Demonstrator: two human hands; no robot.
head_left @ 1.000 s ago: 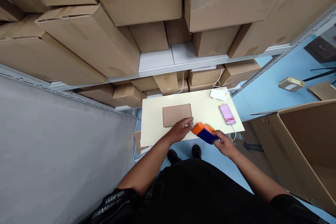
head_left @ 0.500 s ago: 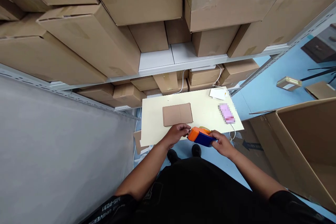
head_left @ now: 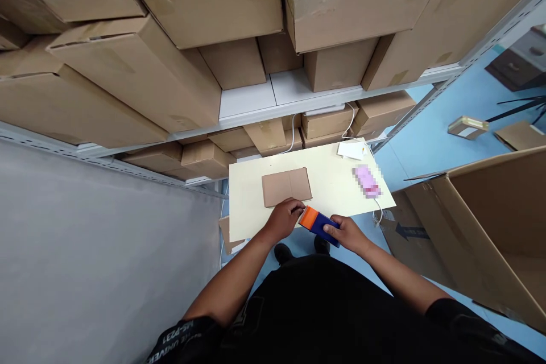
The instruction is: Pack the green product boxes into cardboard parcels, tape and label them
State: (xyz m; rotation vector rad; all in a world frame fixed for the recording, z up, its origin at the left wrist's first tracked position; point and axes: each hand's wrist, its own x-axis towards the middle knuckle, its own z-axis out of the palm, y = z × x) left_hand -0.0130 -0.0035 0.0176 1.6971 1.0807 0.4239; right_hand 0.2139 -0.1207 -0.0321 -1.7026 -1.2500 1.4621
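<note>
My right hand [head_left: 347, 232] is wrapped around the blue body of an orange and blue tape dispenser [head_left: 319, 224], thumb on top. The dispenser is held tilted over the table's near edge, its orange end toward my left hand [head_left: 286, 220]. The left fingers are pinched together right at that orange end; whatever is between them is too small to make out. Just beyond my left hand, a flat brown cardboard box [head_left: 286, 186] lies on the pale yellow table [head_left: 247, 216].
A pink blurred phone-like object [head_left: 367, 181] with a white cable and a white box [head_left: 351, 151] lie on the table's right. Shelves [head_left: 247, 103] full of cardboard boxes rise behind it. A large open carton [head_left: 482, 239] stands at right, a grey wall [head_left: 106, 239] at left.
The tape dispenser has turned in my right hand, showing its broad blue side, and shifted slightly left. The yellowish roll seen behind it is now hidden. My left fingers stay at the orange end.
</note>
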